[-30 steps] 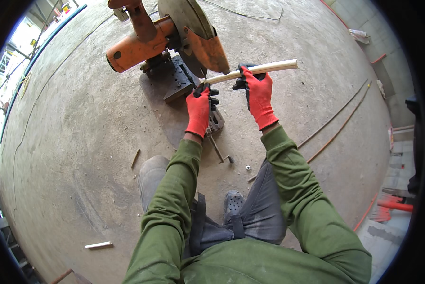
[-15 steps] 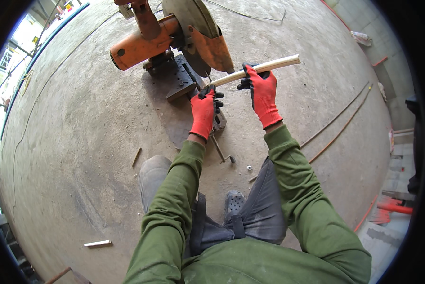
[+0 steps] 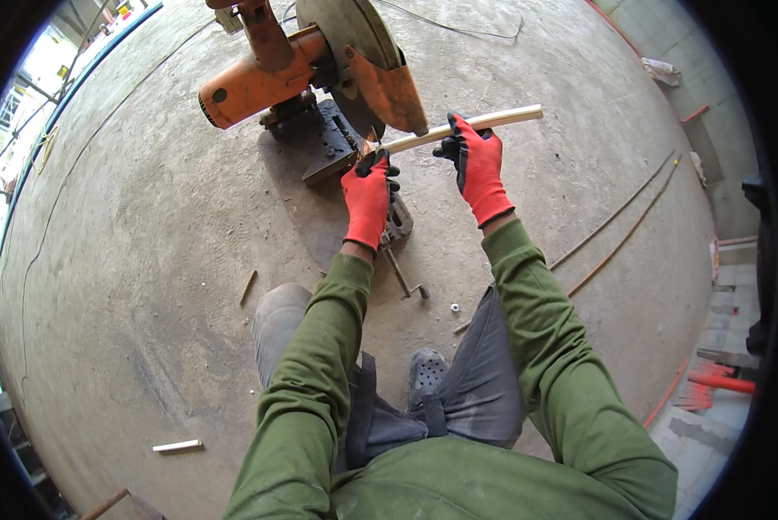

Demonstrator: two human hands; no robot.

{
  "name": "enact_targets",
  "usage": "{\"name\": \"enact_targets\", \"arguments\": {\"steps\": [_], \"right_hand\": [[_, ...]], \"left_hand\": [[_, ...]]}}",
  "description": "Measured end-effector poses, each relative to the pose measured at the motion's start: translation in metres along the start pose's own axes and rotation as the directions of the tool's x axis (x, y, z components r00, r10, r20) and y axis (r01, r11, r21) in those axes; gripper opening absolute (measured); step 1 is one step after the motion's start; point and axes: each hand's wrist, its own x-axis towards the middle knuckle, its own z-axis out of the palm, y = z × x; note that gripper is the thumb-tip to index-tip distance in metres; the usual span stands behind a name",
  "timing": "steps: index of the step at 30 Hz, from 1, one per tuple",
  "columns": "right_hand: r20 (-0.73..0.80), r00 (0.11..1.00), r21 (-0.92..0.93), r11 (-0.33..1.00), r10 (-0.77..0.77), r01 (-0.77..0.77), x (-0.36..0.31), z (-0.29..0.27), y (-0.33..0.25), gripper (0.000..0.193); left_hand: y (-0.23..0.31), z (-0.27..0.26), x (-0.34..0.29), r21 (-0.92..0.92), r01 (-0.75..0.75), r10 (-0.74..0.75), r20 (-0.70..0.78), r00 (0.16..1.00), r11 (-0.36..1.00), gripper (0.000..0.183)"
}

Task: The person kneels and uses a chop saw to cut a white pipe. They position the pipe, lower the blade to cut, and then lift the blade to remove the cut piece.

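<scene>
A long pale bar is held up between my two hands, its left end at the blade of an orange chop saw. My left hand, in a red and black glove, closes round the bar close to the cutting disc. My right hand, gloved the same way, grips it further right, and the bar's free end sticks out beyond. Small orange sparks show where bar and disc meet. The left glove hides the bar's very tip.
Under the saw lies its dark metal base, with a crank handle pointing toward my knees. Two thin rods lie on the concrete floor at right. A short white offcut lies at lower left, a small rusty piece nearer the saw.
The bar and my left hand have shifted slightly left, toward the disc. Sparks now show at the contact point where none showed before.
</scene>
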Motion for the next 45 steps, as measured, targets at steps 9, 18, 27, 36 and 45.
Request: {"name": "enact_targets", "arguments": {"steps": [9, 18, 27, 36, 45], "right_hand": [[-0.01, 0.996, -0.033, 0.995, 0.093, -0.093, 0.005, -0.014, -0.006, 0.021], [-0.011, 0.988, 0.022, 0.988, 0.151, -0.151, 0.027, -0.013, 0.003, 0.022], [-0.05, 0.97, 0.08, 0.969, 0.24, -0.235, 0.036, -0.019, 0.018, 0.024], [0.109, 0.919, 0.252, 0.884, 0.378, -0.393, 0.052, -0.047, 0.038, 0.021], [0.148, 0.838, 0.326, 0.774, 0.525, -0.543, 0.062, -0.056, 0.06, 0.024]], "left_hand": [[-0.005, 0.008, -0.012, -0.041, -0.027, 0.027, -0.018, 0.999, 0.999, 0.026], [0.002, 0.008, -0.004, -0.033, -0.086, 0.085, -0.032, 0.996, 0.996, 0.023], [0.004, 0.008, -0.003, 0.026, -0.154, 0.155, -0.066, 0.986, 0.988, 0.018], [-0.008, 0.013, -0.007, 0.226, -0.309, 0.336, -0.093, 0.937, 0.924, 0.028], [0.01, 0.023, -0.019, 0.435, -0.343, 0.437, -0.137, 0.889, 0.833, 0.033]]}}
